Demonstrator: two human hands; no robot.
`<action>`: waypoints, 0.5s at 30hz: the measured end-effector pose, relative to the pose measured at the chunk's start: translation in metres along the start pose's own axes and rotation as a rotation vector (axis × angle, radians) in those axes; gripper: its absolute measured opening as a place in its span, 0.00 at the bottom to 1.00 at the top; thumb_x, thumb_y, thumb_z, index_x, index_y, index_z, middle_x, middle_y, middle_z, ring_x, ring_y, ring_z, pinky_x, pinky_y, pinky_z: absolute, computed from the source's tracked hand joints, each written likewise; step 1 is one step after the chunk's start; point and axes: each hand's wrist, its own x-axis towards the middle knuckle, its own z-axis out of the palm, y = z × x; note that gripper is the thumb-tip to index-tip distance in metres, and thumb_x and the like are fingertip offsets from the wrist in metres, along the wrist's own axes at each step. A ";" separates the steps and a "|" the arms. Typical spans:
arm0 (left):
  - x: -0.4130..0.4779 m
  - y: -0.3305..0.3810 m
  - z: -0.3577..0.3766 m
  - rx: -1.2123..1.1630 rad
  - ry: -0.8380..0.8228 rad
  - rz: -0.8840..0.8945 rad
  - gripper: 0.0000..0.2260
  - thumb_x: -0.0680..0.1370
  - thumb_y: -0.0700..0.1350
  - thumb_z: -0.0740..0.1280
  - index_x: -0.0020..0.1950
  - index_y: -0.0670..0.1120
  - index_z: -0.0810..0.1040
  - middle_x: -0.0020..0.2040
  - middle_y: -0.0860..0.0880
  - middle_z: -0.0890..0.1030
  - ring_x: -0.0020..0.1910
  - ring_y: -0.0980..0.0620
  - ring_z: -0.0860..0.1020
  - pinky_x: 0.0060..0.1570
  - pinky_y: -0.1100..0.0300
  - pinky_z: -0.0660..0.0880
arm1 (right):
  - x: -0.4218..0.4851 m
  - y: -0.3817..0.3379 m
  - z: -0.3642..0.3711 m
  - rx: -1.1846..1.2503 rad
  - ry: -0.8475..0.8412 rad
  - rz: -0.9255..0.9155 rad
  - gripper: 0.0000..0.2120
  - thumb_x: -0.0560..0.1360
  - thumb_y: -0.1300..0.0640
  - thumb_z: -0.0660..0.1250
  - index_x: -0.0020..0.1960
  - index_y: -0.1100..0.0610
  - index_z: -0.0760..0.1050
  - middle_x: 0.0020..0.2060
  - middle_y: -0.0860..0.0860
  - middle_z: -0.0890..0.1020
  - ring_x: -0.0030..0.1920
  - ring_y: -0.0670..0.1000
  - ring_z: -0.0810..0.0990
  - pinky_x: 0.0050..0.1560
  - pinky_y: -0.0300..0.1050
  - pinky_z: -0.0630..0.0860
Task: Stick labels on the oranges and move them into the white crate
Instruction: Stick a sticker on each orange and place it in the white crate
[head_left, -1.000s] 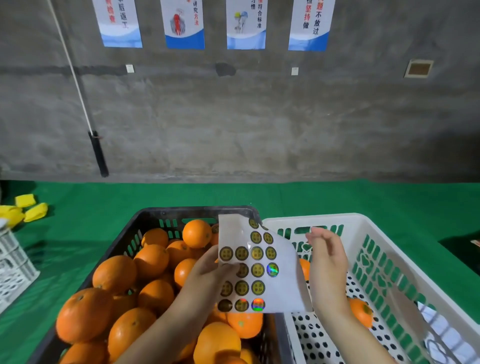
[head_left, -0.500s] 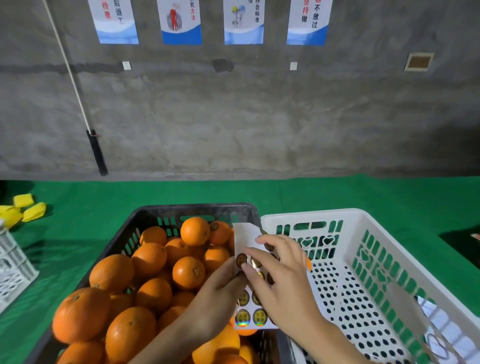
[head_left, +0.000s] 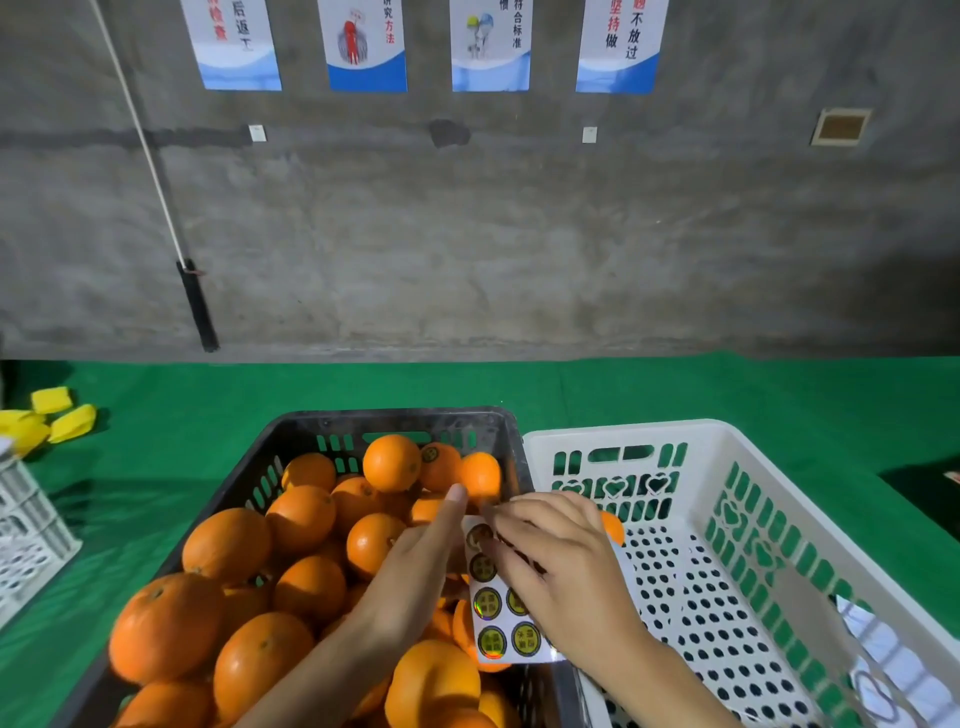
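A black crate (head_left: 395, 423) at the lower left holds several oranges (head_left: 304, 517). Beside it on the right stands the white crate (head_left: 722, 441), with one orange (head_left: 613, 526) partly hidden behind my right hand. My left hand (head_left: 415, 571) holds a white label sheet (head_left: 501, 616) with round gold stickers over the black crate's right edge. My right hand (head_left: 558, 564) lies across the sheet's upper part, its fingertips pinching at a sticker near the top. The sheet's top is hidden by my fingers.
A green cloth (head_left: 675, 395) covers the table up to a grey concrete wall. Yellow pieces (head_left: 57, 415) and another white crate (head_left: 26, 530) sit at the left edge. A dark object (head_left: 930, 483) lies at the far right. Paper lies in the white crate's near right corner (head_left: 883, 654).
The sheet has dropped from a raised position to lie low over the crate edge. My right hand came from beside the sheet onto it and now picks at a sticker.
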 end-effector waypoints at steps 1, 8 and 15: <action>0.002 -0.001 -0.002 -0.007 0.030 0.017 0.16 0.84 0.51 0.61 0.58 0.41 0.83 0.53 0.41 0.86 0.45 0.51 0.84 0.35 0.67 0.77 | -0.001 0.000 0.000 -0.001 -0.019 -0.010 0.11 0.77 0.53 0.71 0.59 0.52 0.83 0.53 0.42 0.83 0.57 0.45 0.78 0.61 0.47 0.68; 0.002 0.001 -0.010 0.018 0.122 0.141 0.16 0.79 0.53 0.65 0.44 0.43 0.84 0.38 0.45 0.85 0.33 0.56 0.81 0.30 0.69 0.73 | 0.000 -0.003 -0.003 -0.041 -0.023 -0.061 0.13 0.80 0.46 0.64 0.55 0.49 0.84 0.58 0.41 0.82 0.63 0.46 0.76 0.68 0.46 0.64; -0.003 0.002 -0.005 0.062 0.131 0.331 0.12 0.80 0.51 0.66 0.44 0.49 0.86 0.41 0.48 0.86 0.39 0.56 0.83 0.37 0.68 0.77 | -0.001 -0.004 -0.004 -0.017 0.002 0.005 0.13 0.78 0.46 0.65 0.56 0.51 0.83 0.57 0.42 0.81 0.62 0.46 0.74 0.67 0.44 0.63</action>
